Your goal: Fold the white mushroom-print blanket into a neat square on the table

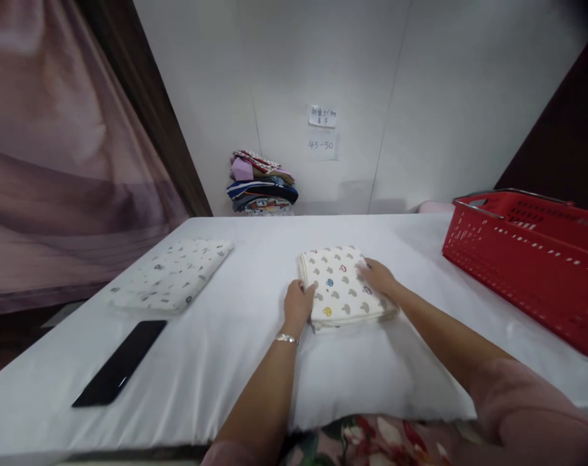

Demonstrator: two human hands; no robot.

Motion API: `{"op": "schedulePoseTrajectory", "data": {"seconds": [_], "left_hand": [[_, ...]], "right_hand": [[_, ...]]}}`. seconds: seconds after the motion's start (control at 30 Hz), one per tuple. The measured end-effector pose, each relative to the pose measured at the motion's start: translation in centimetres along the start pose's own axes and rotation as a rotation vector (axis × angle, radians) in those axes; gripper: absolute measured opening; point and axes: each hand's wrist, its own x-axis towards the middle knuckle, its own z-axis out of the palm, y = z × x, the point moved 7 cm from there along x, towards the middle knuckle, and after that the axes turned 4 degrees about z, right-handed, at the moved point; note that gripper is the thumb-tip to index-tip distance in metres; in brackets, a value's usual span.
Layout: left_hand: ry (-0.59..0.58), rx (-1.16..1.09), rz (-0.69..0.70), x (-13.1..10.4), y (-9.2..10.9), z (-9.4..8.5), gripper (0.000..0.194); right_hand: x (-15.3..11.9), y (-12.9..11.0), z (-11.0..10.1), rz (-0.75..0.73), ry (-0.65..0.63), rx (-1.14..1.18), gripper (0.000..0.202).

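Observation:
A folded cream cloth [339, 288] with grey, red, blue and yellow mushroom-like prints lies on the white-covered table [216, 362]. My left hand [298, 304], a silver bracelet on its wrist, is closed on the cloth's left edge, thumb on top. At the right side, my right hand [380, 277] touches the top of the same cloth. Motion smears its fingertips, so whether they grip or lie flat cannot be made out. The cloth's layers show along its left and near edges.
A second folded white printed cloth [177, 272] lies at the left, with a black phone [121, 362] nearer me. A red plastic basket [526, 259] stands at the right. Behind the table's far edge are a stack of folded fabrics [262, 188] and a wall with paper notes [323, 144].

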Motion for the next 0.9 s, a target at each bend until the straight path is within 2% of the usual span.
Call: {"op": "schedulePoseTrajectory", "data": {"seconds": [0.1, 0.17, 0.33, 0.5, 0.6, 0.7, 0.8, 0.9], "left_hand": [[-0.022, 0.008, -0.025, 0.0, 0.1, 0.0, 0.04], [-0.02, 0.012, -0.045, 0.1, 0.1, 0.0, 0.041], [-0.044, -0.017, -0.1, -0.9, 0.6, 0.8, 0.042], [-0.1, -0.138, -0.096, -3.1, 1.2, 2.4, 0.047], [-0.062, -0.211, -0.099, -3.9, 0.7, 2.1, 0.043], [-0.03, -0.238, -0.044, -4.9, 0.6, 1.2, 0.034], [-0.028, -0.192, 0.062, -6.6, 1.4, 0.4, 0.029], [-0.097, -0.096, 0.209, -8.7, 3.2, 0.3, 0.033]], "right_hand": [[-2.0, 4.5, -0.3, 0.245, -0.094, 0.054, 0.062], [-3.2, 5.8, -0.2, 0.309, -0.125, 0.125, 0.072], [-3.6, 6.7, -0.8, 0.28, -0.117, 0.239, 0.073], [-2.3, 8.4, -2.5, 0.265, -0.074, 0.145, 0.064], [-3.3, 6.6, -3.6, 0.064, 0.047, 0.046, 0.05], [-7.0, 2.5, -4.3, -0.276, 0.195, 0.08, 0.035], [-11.4, -1.4, -2.8, -0.549, 0.099, 0.143, 0.03], [-13.8, -3.3, -1.0, -0.629, -0.019, 0.117, 0.031]]}}
